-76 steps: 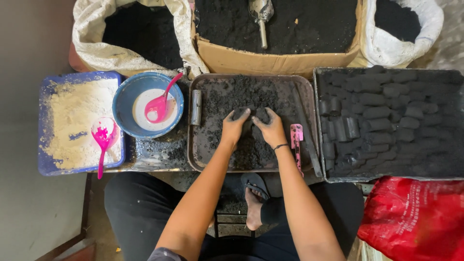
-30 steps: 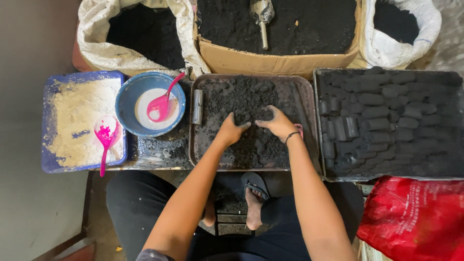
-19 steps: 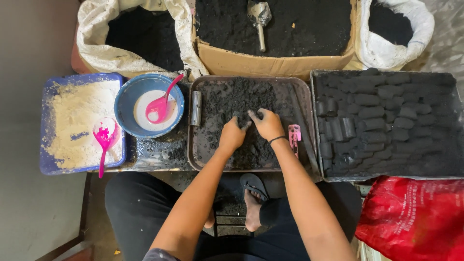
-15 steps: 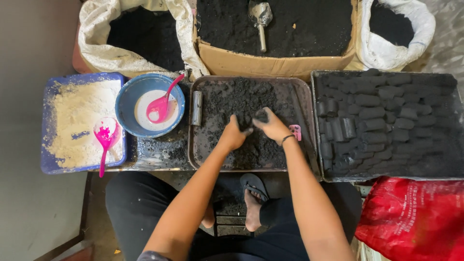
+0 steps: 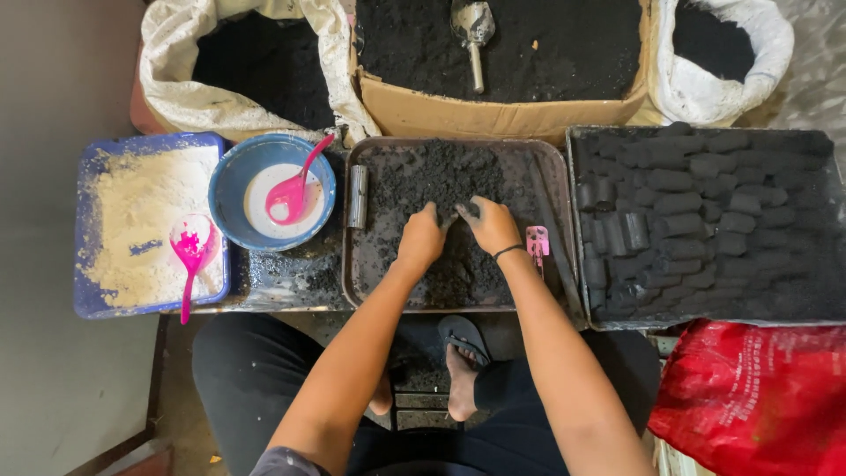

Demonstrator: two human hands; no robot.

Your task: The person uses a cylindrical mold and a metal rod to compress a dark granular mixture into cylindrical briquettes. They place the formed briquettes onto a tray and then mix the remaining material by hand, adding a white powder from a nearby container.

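Note:
My left hand (image 5: 423, 238) and my right hand (image 5: 490, 225) press side by side into a heap of black charcoal mix (image 5: 441, 181) in a dark metal tray (image 5: 354, 282). Both hands are blackened, with fingers curled into the mix. A short metal tube mould (image 5: 357, 197) lies at the tray's left edge. A small pink tool (image 5: 537, 241) lies just right of my right wrist. To the right, a black tray (image 5: 828, 308) holds several rows of black cylindrical briquettes (image 5: 679, 207).
A blue bowl (image 5: 231, 181) with white liquid and a pink spoon (image 5: 291, 194) stands left. Further left, a blue tray of pale flour (image 5: 132, 220) holds a pink scoop (image 5: 189, 251). Behind are a cardboard box of black powder with a metal scoop (image 5: 473, 26), and sacks. A red bag (image 5: 758, 397) sits lower right.
My hands have kept kneading the mix in the same spot, shifting slightly apart and back together. Nothing else has moved.

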